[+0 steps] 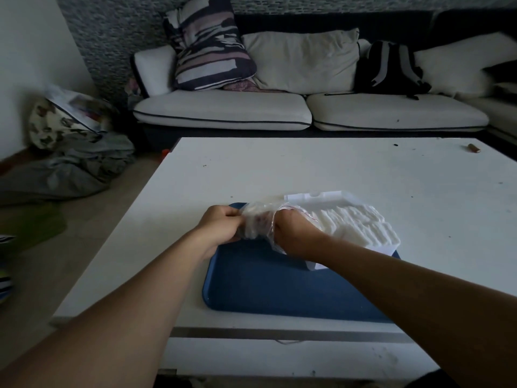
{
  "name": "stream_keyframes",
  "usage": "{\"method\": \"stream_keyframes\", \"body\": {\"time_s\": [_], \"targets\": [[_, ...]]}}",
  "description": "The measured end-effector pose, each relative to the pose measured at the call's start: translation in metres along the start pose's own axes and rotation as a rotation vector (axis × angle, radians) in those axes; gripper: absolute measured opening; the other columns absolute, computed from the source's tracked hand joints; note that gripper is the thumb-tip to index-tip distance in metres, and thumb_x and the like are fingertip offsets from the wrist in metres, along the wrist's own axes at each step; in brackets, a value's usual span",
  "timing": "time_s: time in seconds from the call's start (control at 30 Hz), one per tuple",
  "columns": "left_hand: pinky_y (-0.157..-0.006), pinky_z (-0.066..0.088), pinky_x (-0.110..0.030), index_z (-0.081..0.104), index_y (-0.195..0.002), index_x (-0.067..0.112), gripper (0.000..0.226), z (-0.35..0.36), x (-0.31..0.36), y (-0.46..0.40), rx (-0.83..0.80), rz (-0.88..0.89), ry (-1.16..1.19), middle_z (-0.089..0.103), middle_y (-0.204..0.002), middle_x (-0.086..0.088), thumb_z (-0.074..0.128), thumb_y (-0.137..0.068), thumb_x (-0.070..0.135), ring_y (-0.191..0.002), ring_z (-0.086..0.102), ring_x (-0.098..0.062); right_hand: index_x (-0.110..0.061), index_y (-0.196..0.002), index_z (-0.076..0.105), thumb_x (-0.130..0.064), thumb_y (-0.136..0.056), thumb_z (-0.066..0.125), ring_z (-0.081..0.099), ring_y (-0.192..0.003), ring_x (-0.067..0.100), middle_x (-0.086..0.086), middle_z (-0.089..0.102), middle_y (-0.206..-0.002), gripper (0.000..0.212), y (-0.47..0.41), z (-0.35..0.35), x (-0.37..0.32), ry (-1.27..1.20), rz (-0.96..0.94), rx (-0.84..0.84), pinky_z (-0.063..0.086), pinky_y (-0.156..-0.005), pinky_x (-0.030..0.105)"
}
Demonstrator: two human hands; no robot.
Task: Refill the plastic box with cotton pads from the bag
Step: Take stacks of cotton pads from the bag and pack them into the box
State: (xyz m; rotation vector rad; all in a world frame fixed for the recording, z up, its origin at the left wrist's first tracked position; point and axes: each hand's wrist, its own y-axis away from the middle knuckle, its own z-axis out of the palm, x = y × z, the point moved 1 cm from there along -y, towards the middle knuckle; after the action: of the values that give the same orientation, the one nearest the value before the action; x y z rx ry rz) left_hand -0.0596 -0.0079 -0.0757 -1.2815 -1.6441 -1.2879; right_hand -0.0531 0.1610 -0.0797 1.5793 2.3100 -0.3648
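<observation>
A clear plastic bag (258,219) with a red seal line sits between my hands above the far edge of a blue tray (279,284). My left hand (221,224) pinches the bag's left side. My right hand (293,233) is pushed into the bag's mouth from the right, its fingers hidden inside. White cotton pads show through the film. Just right of my right hand lies the white plastic box (330,198), open, with a row of cotton pads (361,224) standing packed in it.
The tray rests on a white low table (307,169). A small brown object (473,148) lies at the table's far right corner. Behind stands a sofa (223,107) with cushions and a dark backpack (389,68). Clothes and bags are piled on the floor at left.
</observation>
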Motion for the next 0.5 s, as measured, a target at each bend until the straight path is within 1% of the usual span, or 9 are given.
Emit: {"method": "stream_keyframes", "body": {"time_s": [0.1,0.17,0.2,0.27,0.33,0.4,0.43,0.47,0.5], "targets": [[-0.08,0.062,-0.031,0.074,-0.097,0.006,0.015,-0.001,0.002,0.001,0.015,0.021,0.022,0.075,-0.093,-0.011,0.06,-0.093,0.002,-0.089,0.071,-0.023,0.007,-0.081,0.069,-0.006,-0.083,0.048,0.064,-0.073,0.031,0.023,0.071,-0.088,0.024,-0.004,0.004,0.008,-0.151,0.107,0.069,0.049,-0.06,0.039],[-0.078,0.063,-0.032,0.073,-0.101,0.003,0.017,-0.001,0.005,0.002,-0.005,0.003,0.075,0.075,-0.099,-0.015,0.058,-0.094,0.002,-0.093,0.072,-0.025,0.0,-0.07,0.069,-0.012,-0.077,0.052,0.069,-0.069,0.03,0.015,0.073,-0.078,0.021,-0.007,0.007,0.013,-0.256,0.151,0.135,0.053,-0.055,0.042],[-0.08,0.063,-0.035,0.073,-0.103,0.001,0.017,-0.001,0.006,0.004,-0.024,-0.017,0.113,0.075,-0.102,-0.016,0.058,-0.095,0.004,-0.095,0.071,-0.025,-0.009,-0.085,0.075,-0.01,-0.08,0.057,0.071,-0.078,0.024,0.008,0.075,-0.087,0.019,-0.006,0.006,0.016,-0.309,0.153,0.122,0.059,-0.066,0.04],[-0.083,0.063,-0.043,0.074,-0.103,0.002,0.018,-0.001,0.009,0.007,-0.06,-0.045,0.167,0.074,-0.105,-0.016,0.058,-0.097,0.008,-0.099,0.07,-0.027,-0.031,-0.119,0.065,-0.004,-0.09,0.057,0.063,-0.091,0.014,-0.001,0.067,-0.104,0.04,0.001,-0.007,0.008,-0.449,0.136,0.015,0.057,-0.082,0.031],[-0.083,0.062,-0.048,0.074,-0.104,0.006,0.019,0.0,0.011,0.01,-0.098,-0.069,0.187,0.074,-0.107,-0.016,0.057,-0.098,0.011,-0.102,0.069,-0.029,-0.033,-0.098,0.061,-0.009,-0.091,0.051,0.064,-0.077,0.013,0.0,0.068,-0.084,0.028,0.003,-0.015,0.004,-0.67,0.277,-0.031,0.057,-0.064,0.021],[-0.085,0.062,-0.05,0.072,-0.111,0.006,0.023,0.004,0.013,0.012,-0.147,-0.104,0.22,0.073,-0.111,-0.018,0.053,-0.1,0.011,-0.107,0.068,-0.032,-0.014,-0.073,0.062,-0.007,-0.088,0.046,0.063,-0.046,0.018,0.005,0.062,-0.054,0.023,0.002,-0.012,0.005,-1.064,0.541,-0.098,0.047,-0.038,0.016],[-0.085,0.062,-0.049,0.07,-0.114,0.006,0.024,0.007,0.013,0.013,-0.165,-0.117,0.238,0.072,-0.113,-0.017,0.05,-0.101,0.011,-0.108,0.068,-0.032,-0.007,-0.077,0.066,-0.005,-0.087,0.048,0.065,-0.043,0.021,0.007,0.065,-0.056,0.021,0.003,-0.007,0.003,-1.276,0.62,-0.094,0.049,-0.04,0.016],[-0.084,0.062,-0.048,0.069,-0.115,0.006,0.024,0.01,0.013,0.014,-0.169,-0.124,0.255,0.072,-0.113,-0.017,0.049,-0.103,0.011,-0.107,0.068,-0.031,-0.005,-0.091,0.072,-0.005,-0.083,0.052,0.071,-0.053,0.024,0.008,0.073,-0.069,0.022,0.005,0.001,0.003,-1.303,0.541,-0.063,0.056,-0.053,0.02],[-0.082,0.062,-0.047,0.068,-0.113,0.006,0.024,0.012,0.013,0.014,-0.157,-0.127,0.267,0.071,-0.112,-0.016,0.047,-0.103,0.012,-0.105,0.068,-0.03,-0.007,-0.107,0.074,-0.005,-0.08,0.053,0.076,-0.072,0.024,0.007,0.078,-0.088,0.034,0.004,0.002,-0.001,-1.247,0.592,-0.004,0.059,-0.074,0.025]]}}
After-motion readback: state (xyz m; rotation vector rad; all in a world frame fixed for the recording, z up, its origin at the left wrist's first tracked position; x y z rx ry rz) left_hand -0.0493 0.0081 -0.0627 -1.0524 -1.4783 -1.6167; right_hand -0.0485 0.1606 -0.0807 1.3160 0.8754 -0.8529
